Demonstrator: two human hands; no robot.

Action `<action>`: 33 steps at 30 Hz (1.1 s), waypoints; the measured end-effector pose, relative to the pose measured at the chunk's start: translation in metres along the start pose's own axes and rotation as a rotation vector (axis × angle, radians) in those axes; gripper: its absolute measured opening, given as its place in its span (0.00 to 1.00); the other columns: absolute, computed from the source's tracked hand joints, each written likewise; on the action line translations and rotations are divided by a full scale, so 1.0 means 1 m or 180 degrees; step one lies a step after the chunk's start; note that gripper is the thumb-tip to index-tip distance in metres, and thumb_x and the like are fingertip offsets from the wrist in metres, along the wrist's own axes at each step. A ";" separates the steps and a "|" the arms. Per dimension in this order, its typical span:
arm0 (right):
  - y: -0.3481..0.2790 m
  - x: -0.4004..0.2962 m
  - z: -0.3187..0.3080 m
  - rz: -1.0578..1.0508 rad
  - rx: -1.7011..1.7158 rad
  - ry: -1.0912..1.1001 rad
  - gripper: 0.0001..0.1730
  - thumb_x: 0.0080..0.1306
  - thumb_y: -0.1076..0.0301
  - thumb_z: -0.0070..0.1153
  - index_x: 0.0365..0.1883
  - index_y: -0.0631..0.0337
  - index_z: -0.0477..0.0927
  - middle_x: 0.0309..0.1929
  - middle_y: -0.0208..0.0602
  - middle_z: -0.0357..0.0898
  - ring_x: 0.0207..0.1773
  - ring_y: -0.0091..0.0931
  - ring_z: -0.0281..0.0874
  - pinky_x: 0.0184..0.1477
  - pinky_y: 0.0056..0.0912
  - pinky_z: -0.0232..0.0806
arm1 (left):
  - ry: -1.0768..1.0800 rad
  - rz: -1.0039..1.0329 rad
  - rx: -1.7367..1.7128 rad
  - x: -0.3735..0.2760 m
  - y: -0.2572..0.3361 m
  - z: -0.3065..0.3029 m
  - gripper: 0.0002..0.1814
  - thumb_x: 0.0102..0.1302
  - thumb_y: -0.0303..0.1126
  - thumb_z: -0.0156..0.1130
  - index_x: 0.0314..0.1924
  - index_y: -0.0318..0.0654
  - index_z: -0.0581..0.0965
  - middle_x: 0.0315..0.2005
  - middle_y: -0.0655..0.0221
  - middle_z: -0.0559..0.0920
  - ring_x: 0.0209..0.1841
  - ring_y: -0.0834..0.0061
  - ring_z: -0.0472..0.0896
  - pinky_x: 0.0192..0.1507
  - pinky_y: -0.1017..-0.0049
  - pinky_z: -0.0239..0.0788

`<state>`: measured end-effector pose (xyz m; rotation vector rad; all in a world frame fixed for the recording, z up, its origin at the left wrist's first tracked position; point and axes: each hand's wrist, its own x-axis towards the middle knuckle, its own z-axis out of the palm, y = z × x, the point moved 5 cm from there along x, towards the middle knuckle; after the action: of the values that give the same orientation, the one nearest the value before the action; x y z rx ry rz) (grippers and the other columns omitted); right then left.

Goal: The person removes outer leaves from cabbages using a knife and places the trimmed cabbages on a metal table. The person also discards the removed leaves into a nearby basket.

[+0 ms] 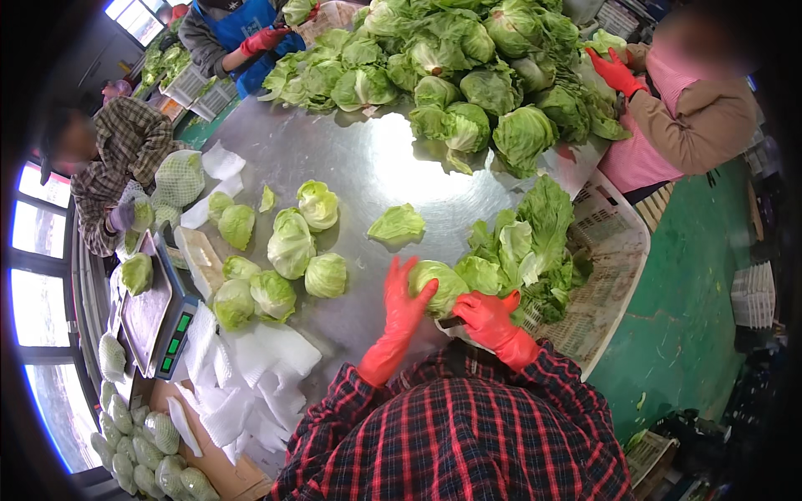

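My left hand [401,313], in a red rubber glove, rests with its fingers spread against the left side of a head of lettuce [438,287]. At the lettuce's lower right is my right hand [492,319], also red-gloved, closed around a small dark tool [452,322], perhaps a knife; most of it is hidden. Loose outer lettuce leaves [539,232] are heaped just right of my hands, over the edge of a plastic crate. A single leaf [397,223] lies on the metal table [357,156] beyond my left hand. Several trimmed heads [291,244] stand to the left.
A large lettuce pile [463,69] covers the far side. A scale [166,313], white foam nets [250,369] and netted heads [150,444] are at left. The crate [617,282] stands at right. Co-workers stand at far left, back left and right, one red-gloved hand [617,72] by the pile.
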<state>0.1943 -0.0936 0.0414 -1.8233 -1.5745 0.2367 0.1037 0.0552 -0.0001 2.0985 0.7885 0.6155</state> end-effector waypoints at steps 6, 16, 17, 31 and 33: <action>0.004 0.001 -0.005 0.0040 -0.0334 0.0552 0.16 0.46 0.75 0.59 0.35 0.54 0.78 0.37 0.34 0.76 0.38 0.37 0.75 0.34 0.39 0.70 | -0.0846 0.0930 -0.0231 0.043 0.023 0.022 0.20 0.65 0.41 0.61 0.53 0.39 0.79 0.50 0.49 0.79 0.54 0.46 0.75 0.56 0.57 0.66; 0.020 0.010 -0.035 0.0822 0.0181 0.1046 0.16 0.53 0.76 0.65 0.41 0.59 0.78 0.40 0.35 0.78 0.39 0.36 0.77 0.38 0.36 0.71 | -0.1713 -0.0335 -0.0181 0.093 0.037 0.042 0.34 0.70 0.62 0.45 0.46 0.33 0.79 0.34 0.47 0.82 0.41 0.48 0.80 0.44 0.59 0.70; 0.008 0.022 -0.039 0.0484 -0.0095 0.0968 0.17 0.53 0.77 0.65 0.42 0.59 0.77 0.41 0.36 0.78 0.40 0.35 0.77 0.39 0.35 0.71 | -0.1913 -0.0456 -0.0101 0.093 0.042 0.042 0.35 0.69 0.62 0.45 0.46 0.33 0.79 0.33 0.47 0.82 0.41 0.48 0.80 0.44 0.59 0.70; 0.074 -0.068 -0.033 0.1208 -0.0257 0.0279 0.08 0.55 0.76 0.59 0.34 0.58 0.76 0.35 0.41 0.78 0.38 0.44 0.76 0.37 0.43 0.69 | -0.2995 -0.0042 -0.0247 0.106 0.016 0.052 0.41 0.57 0.57 0.68 0.64 0.39 0.70 0.58 0.57 0.75 0.62 0.66 0.71 0.64 0.68 0.60; 0.078 -0.075 -0.031 0.1273 -0.0181 0.0069 0.08 0.55 0.76 0.58 0.34 0.59 0.76 0.35 0.42 0.77 0.38 0.45 0.76 0.37 0.43 0.68 | -0.3041 -0.0238 -0.0397 0.102 0.014 0.052 0.40 0.53 0.53 0.73 0.62 0.41 0.73 0.56 0.59 0.77 0.60 0.66 0.72 0.63 0.67 0.61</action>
<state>0.2558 -0.1753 -0.0059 -2.1676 -1.1996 0.3556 0.2119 0.0945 -0.0026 1.9153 0.2562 -0.3805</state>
